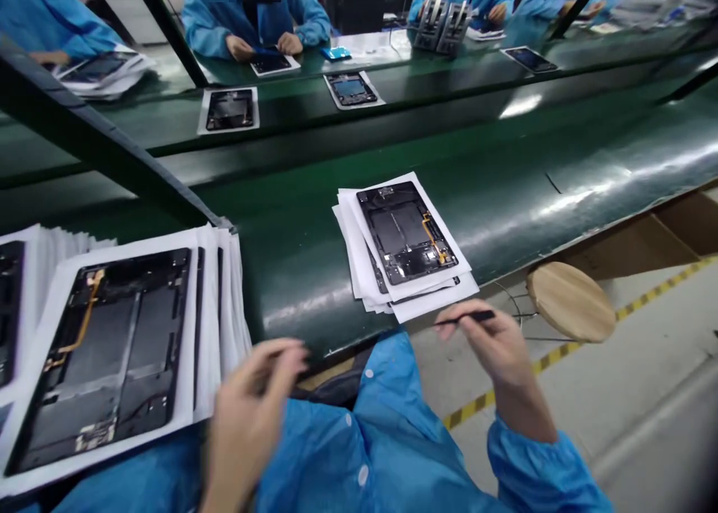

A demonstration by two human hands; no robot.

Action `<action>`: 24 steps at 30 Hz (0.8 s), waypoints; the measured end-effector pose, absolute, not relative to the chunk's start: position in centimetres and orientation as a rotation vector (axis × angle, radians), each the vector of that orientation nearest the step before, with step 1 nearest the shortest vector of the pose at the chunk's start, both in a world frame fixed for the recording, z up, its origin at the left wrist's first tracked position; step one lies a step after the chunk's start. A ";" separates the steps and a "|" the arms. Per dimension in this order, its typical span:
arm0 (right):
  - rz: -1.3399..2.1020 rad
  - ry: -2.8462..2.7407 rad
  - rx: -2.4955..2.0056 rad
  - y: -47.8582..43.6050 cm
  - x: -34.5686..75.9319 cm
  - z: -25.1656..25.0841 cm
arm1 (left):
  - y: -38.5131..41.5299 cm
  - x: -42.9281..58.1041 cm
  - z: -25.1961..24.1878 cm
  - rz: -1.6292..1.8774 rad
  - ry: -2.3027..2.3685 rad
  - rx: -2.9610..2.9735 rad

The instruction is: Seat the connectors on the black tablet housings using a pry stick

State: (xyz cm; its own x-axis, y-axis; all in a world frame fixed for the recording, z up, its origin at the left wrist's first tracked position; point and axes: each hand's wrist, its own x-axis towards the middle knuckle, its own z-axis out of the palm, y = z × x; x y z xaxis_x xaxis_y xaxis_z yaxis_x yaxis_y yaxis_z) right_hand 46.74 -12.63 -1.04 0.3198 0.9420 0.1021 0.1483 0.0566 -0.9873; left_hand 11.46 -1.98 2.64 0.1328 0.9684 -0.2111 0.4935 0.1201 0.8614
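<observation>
My right hand [493, 337] is closed in a pinch on slim black tweezers [471, 318], their thin tip pointing left. It is in front of the near edge of the bench, just right of a small stack. On top of that stack lies an opened tablet housing [407, 229] with an orange flex cable, on white sheets. Slightly blurred, my left hand [252, 416] is half curled with a gap between thumb and fingers; nothing shows in it. Nearest to it, on the left, is a tall stack topped by another tablet housing [106, 356], layered with white sheets.
The green bench [292, 251] runs across, with a slanted metal post [112, 143] at left. Beyond, co-workers in blue coats handle tablets, and a tablet [229, 109] lies on paper. A round wooden stool [572, 301] and a cardboard box [622, 247] stand at right.
</observation>
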 end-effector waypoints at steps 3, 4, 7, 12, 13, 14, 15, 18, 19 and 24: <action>0.344 -0.847 -1.459 -11.7 50.9 -1.5 | -1.9 21.2 -0.7 0.424 0.971 1.197; 0.177 -0.761 -1.509 -11.1 52.2 -2.0 | -1.7 23.7 -1.8 0.413 0.932 1.104; -0.026 -0.640 -1.671 -9.0 55.5 -3.9 | -1.2 27.8 -4.1 0.418 0.937 0.966; 0.042 -0.669 -1.790 -6.2 57.0 -5.9 | -0.8 28.6 -4.8 0.443 0.928 0.907; 0.064 -0.683 -1.800 -5.8 56.7 -6.1 | -0.8 28.6 -4.7 0.451 0.928 0.901; 0.092 -0.690 -1.807 -5.4 56.3 -6.2 | -0.8 28.7 -4.7 0.458 0.930 0.894; 0.121 -0.687 -1.813 -5.1 55.9 -6.3 | -0.7 28.8 -4.6 0.468 0.933 0.888; 0.157 -0.674 -1.827 -4.7 55.1 -6.5 | -0.6 29.2 -4.6 0.500 0.941 0.870; 0.148 -0.673 -1.831 -4.7 54.9 -6.5 | -0.5 29.2 -4.6 0.511 0.941 0.865; 0.169 -0.693 -1.850 -4.5 54.4 -6.1 | -0.4 29.2 -4.4 0.569 0.917 0.856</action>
